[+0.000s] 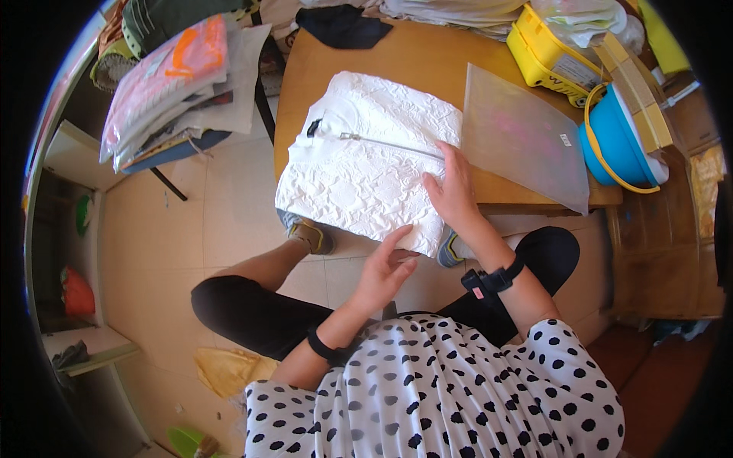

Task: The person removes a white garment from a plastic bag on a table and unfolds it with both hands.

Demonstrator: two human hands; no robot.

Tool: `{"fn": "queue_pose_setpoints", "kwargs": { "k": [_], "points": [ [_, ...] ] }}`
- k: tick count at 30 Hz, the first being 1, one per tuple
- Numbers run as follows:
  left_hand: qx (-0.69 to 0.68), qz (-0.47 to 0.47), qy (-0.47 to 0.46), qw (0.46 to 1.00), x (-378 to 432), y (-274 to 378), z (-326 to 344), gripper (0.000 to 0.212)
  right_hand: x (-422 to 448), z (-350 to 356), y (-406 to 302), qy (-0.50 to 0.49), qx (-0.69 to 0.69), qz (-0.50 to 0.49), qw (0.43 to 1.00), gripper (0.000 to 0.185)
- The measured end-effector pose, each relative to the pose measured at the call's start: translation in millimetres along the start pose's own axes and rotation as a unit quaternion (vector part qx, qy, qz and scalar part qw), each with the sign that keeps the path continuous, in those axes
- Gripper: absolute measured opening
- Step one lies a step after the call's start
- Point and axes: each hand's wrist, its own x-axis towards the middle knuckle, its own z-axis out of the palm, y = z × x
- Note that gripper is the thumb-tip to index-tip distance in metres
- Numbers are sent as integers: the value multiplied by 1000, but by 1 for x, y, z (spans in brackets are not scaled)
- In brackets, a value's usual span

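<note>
A folded white textured garment [366,177] with a metal zipper [395,147] lies on the wooden table [424,48], its near corner over the table's front edge. The neckline, with a dark label, points to the left. My left hand [383,272] is at the garment's near edge, thumb and fingers apart; some fingertips are partly hidden at that edge. My right hand [454,186] rests on the right part of the garment, by the end of the zipper, its fingers spread. To the right of the garment lies a flat translucent plastic bag [518,137] with a small label.
A yellow plastic basket [529,46] and a blue bucket [615,137] with a yellow handle stand at the table's right, a cardboard piece [635,94] beside them. Dark cloth [343,26] lies at the back. Bagged garments [172,80] are stacked on a stool at the left.
</note>
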Motion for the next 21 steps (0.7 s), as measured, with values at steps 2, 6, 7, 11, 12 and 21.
{"fn": "queue_pose_setpoints", "kwargs": {
  "k": [2, 6, 7, 11, 12, 21],
  "points": [
    [-19, 2, -20, 1000, -7, 0, -16, 52, -13, -3, -6, -13, 19, -33, 999, 53],
    [82, 75, 141, 984, -13, 2, -60, 44, -35, -30, -3, 1, 30, 52, 998, 45],
    [75, 90, 188, 975, -15, 12, -70, 41, -43, -33, 0, 7, 81, 132, 988, 41],
    [56, 44, 347, 935, -10, 36, -113, 40, -67, -38, 10, -41, 198, 321, 925, 34],
    [43, 41, 351, 935, -5, 46, -116, 41, -73, -40, 11, -61, 229, 373, 897, 33],
    [188, 19, 297, 936, 25, 59, -124, 40, -82, -5, -20, -159, 508, 497, 686, 41]
  ]
}}
